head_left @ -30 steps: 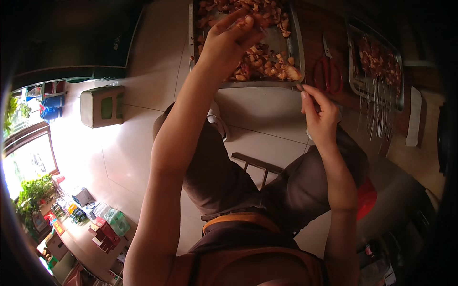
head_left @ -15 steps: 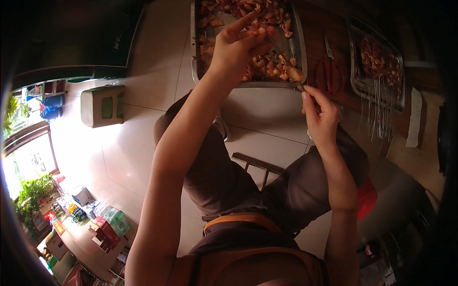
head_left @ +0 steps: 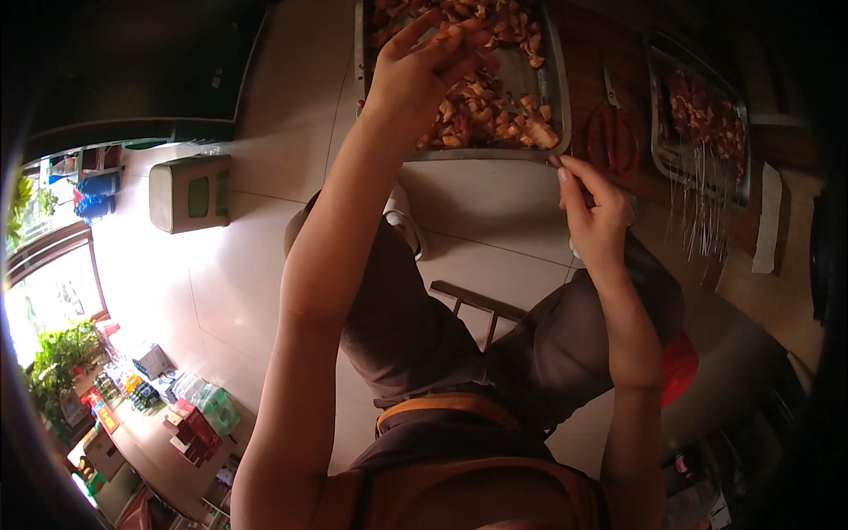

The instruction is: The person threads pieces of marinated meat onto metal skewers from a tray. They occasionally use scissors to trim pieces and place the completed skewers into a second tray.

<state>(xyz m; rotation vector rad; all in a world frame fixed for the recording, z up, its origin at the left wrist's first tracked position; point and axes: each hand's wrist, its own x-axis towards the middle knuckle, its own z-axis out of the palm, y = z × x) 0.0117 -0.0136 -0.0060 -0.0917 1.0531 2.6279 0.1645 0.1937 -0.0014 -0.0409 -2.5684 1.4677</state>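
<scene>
A metal tray [head_left: 565, 97] of cut raw meat pieces [head_left: 481, 119] lies at the top middle. Over the meat, my left hand [head_left: 433, 62] hovers with its fingers apart; its fingertips are dim, and I see nothing plainly held. Just below the tray's near right corner, my right hand [head_left: 598, 208] pinches thumb and forefinger on the end of a thin skewer [head_left: 556, 161], most of which is too faint to see. At the right, a smaller metal tray [head_left: 655, 132] bears meat threaded on several thin metal skewers [head_left: 700, 199], their bare ends sticking out toward me.
Red-handled scissors [head_left: 611, 141] lie between the two trays. A pale strip [head_left: 768, 219] is right of the small tray. On the tiled floor at left stands a stool [head_left: 181, 194]; a wooden frame [head_left: 477, 302] shows between my knees. Something red [head_left: 680, 371] is beside my right thigh.
My left hand has moved a little up and left over the meat, with its fingers more spread. The right hand stays about where it was, still pinching.
</scene>
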